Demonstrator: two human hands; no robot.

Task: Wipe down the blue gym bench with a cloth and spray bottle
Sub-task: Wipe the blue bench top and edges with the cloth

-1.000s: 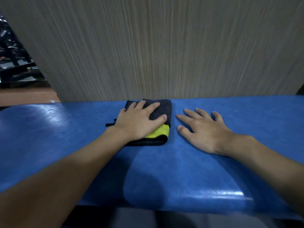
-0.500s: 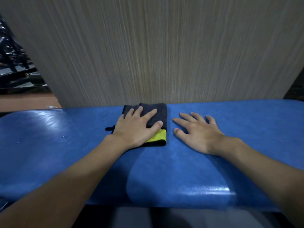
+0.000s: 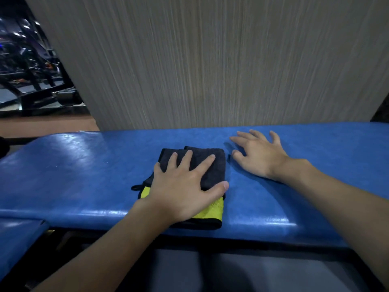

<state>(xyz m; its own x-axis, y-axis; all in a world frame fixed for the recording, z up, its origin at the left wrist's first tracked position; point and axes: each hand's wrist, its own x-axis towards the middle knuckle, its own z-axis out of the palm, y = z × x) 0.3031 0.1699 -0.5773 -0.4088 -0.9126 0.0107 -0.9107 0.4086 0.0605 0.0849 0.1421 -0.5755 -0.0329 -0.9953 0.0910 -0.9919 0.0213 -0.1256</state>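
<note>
The blue gym bench (image 3: pixel 84 175) runs across the view from left to right, its padded top glossy. On its middle lies a folded dark grey cloth (image 3: pixel 210 165) with a yellow underside showing at the near edge. My left hand (image 3: pixel 185 188) presses flat on the cloth, fingers spread and straight. Just right of the cloth, my right hand (image 3: pixel 259 154) rests flat on the bare bench top with fingers spread. No spray bottle is in view.
A grey striped wall panel (image 3: pixel 210 70) rises directly behind the bench. Dark gym machines (image 3: pixel 31 81) stand at the far left on a brown floor. A second blue pad (image 3: pixel 16 239) shows at the lower left, below the bench's near edge.
My left hand has drawn the cloth toward the bench's near edge. The right hand stays flat on the bench, now farther back than the cloth. The view has tilted downward.
</note>
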